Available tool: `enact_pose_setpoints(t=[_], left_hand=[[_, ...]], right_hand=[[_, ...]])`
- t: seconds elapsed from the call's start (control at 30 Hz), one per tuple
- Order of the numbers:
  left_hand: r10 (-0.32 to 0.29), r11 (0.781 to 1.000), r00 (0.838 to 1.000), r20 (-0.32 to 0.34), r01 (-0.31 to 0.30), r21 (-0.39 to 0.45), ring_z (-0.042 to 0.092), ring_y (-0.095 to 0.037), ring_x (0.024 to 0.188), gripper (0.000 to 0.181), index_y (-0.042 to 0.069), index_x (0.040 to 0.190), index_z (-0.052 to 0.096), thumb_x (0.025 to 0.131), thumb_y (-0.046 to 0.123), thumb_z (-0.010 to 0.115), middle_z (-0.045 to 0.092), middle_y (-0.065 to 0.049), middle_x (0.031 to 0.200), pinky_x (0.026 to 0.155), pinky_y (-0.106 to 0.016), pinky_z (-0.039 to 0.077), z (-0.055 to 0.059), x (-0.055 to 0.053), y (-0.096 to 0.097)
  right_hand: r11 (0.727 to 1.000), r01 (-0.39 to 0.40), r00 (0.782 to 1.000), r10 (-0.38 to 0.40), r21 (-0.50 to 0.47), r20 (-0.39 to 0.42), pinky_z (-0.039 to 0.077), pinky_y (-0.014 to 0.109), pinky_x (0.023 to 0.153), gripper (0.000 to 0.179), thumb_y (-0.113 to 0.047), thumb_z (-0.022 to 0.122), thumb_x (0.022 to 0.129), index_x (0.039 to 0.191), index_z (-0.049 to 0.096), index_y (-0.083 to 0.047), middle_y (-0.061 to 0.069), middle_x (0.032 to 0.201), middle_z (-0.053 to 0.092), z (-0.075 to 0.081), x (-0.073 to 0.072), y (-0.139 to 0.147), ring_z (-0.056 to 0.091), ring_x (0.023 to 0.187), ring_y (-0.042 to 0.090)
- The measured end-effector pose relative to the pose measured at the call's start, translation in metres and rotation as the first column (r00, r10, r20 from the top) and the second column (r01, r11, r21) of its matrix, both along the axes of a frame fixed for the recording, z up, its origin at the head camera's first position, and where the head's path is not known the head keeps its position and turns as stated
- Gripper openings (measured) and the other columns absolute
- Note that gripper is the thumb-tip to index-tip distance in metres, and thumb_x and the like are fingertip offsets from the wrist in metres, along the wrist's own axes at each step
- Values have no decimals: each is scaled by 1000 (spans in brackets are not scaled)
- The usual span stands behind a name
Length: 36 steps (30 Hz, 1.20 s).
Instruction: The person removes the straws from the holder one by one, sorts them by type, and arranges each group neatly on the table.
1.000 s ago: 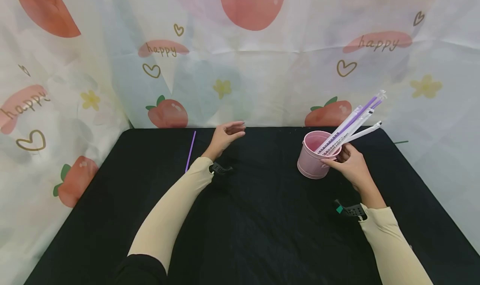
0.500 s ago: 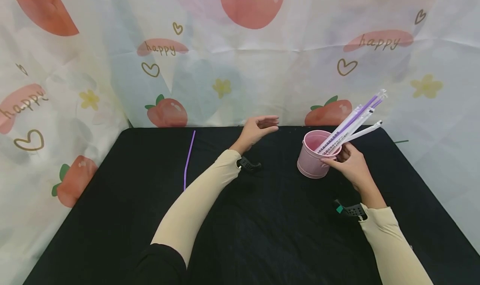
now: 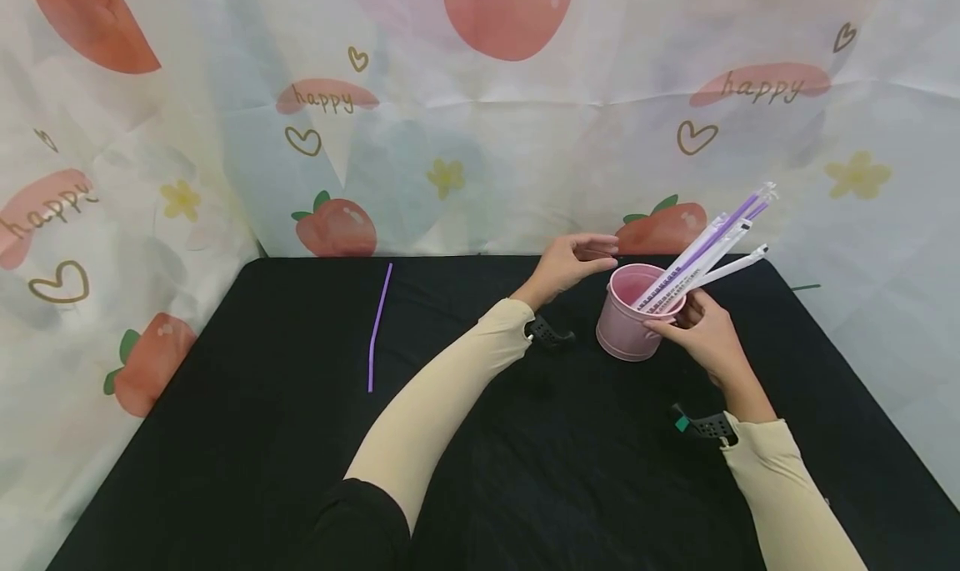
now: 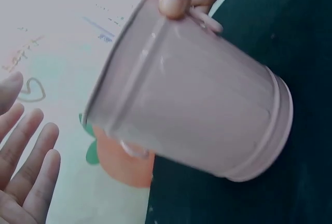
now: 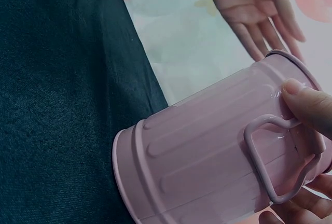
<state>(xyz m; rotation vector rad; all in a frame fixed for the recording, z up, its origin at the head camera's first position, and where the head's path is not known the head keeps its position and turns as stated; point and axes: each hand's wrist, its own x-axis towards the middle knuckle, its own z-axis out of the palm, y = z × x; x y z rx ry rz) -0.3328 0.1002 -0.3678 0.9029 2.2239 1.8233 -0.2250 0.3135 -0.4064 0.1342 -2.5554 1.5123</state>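
Note:
A pink metal bucket (image 3: 628, 333) with small side handles stands at the right of the table. My right hand (image 3: 708, 333) grips its right side near the rim, thumb in front and fingers behind. Several straws in printed wrappers (image 3: 701, 254), some purple and some white, lean out of it to the right. Just left of the rim, my left hand (image 3: 570, 262) is held with fingers extended and nothing in it; the left wrist view shows its spread fingers (image 4: 41, 177) beside the bucket's mouth. A bare purple straw (image 3: 377, 329) with a slight bend lies on the left half of the table.
A black cloth covers the table (image 3: 225, 438). Behind and to the left hangs a pale curtain (image 3: 525, 162) with peach, heart and flower prints, meeting the table's back edge. My left forearm reaches across the middle of the table.
My left hand has moved right, from the middle back of the table to beside the bucket, uncovering the whole purple straw. My right hand keeps its grip on the bucket.

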Motion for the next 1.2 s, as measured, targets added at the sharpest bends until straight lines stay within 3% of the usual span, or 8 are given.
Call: enact_pose_setpoints(t=[0.1, 0.23, 0.33, 0.47, 0.77, 0.87, 1.07, 1.2], left_hand=[[-5, 1000, 1000, -13, 4, -4, 65, -18, 106, 39, 6, 122, 62, 84, 12, 70, 68, -13, 116, 83, -15, 51, 3, 0, 11], [-8, 1000, 999, -34, 7, -15, 66, -17, 103, 39, 5, 121, 63, 84, 14, 71, 69, -13, 113, 81, -13, 51, 7, -1, 22], [-15, 999, 999, -36, 14, -30, 66, -13, 101, 39, 6, 120, 63, 84, 15, 71, 69, -12, 113, 81, -12, 51, 9, -1, 30], [-15, 998, 999, -42, 12, -67, 66, -7, 98, 38, 9, 120, 63, 84, 16, 71, 69, -9, 113, 81, -11, 50, 14, -1, 40], [1, 991, 997, -80, -12, -136, 66, -9, 94, 35, 6, 117, 65, 84, 16, 71, 71, -6, 108, 75, -10, 50, 18, -1, 58], [-12, 985, 995, -97, -5, -171, 66, -10, 94, 33, 6, 115, 66, 84, 16, 71, 71, -7, 108, 75, -9, 50, 15, -1, 63], [-47, 955, 988, -145, 2, -296, 64, -5, 98, 31, 11, 114, 68, 85, 22, 70, 70, 0, 111, 79, -7, 47, 14, 0, 72], [-66, 934, 982, -177, -1, -358, 63, -4, 100, 31, 13, 115, 68, 86, 23, 69, 69, 3, 112, 81, -8, 47, 16, 0, 75]], right_hand=[[1000, 1, 1000, -1, 4, -3, 42, -1, 79, 67, -20, 70, 85, 137, 34, 1, -11, 118, 50, 1, 0, 0, 46, 99, -17], [1000, 4, 1000, -4, 30, 11, 42, -1, 79, 68, -20, 69, 86, 139, 32, 2, 8, 126, 51, 2, 1, 0, 48, 103, -14], [998, 8, 999, -10, 60, 34, 43, 1, 81, 70, -21, 68, 87, 141, 30, 1, 22, 135, 46, 4, 2, 0, 52, 115, 2], [997, 10, 999, -14, 73, 46, 43, 3, 83, 71, -20, 68, 87, 142, 29, 1, 24, 137, 44, 4, 2, 1, 52, 122, 19], [1000, -9, 999, 9, 10, 31, 42, -1, 80, 72, -17, 68, 87, 143, 27, 2, 26, 137, 42, 3, 2, 0, 46, 104, -14], [1000, -14, 999, 14, 3, 32, 42, -1, 79, 73, -17, 68, 87, 144, 27, 1, 26, 138, 42, 3, 2, -1, 46, 105, -14], [1000, -26, 999, 26, -8, 48, 42, -1, 80, 77, -19, 68, 87, 147, 22, -1, 27, 143, 38, 4, 3, 0, 49, 119, 2], [999, -26, 999, 27, -23, 42, 42, 0, 81, 77, -20, 68, 87, 146, 23, -1, 28, 144, 37, 4, 3, 1, 49, 114, -6]])
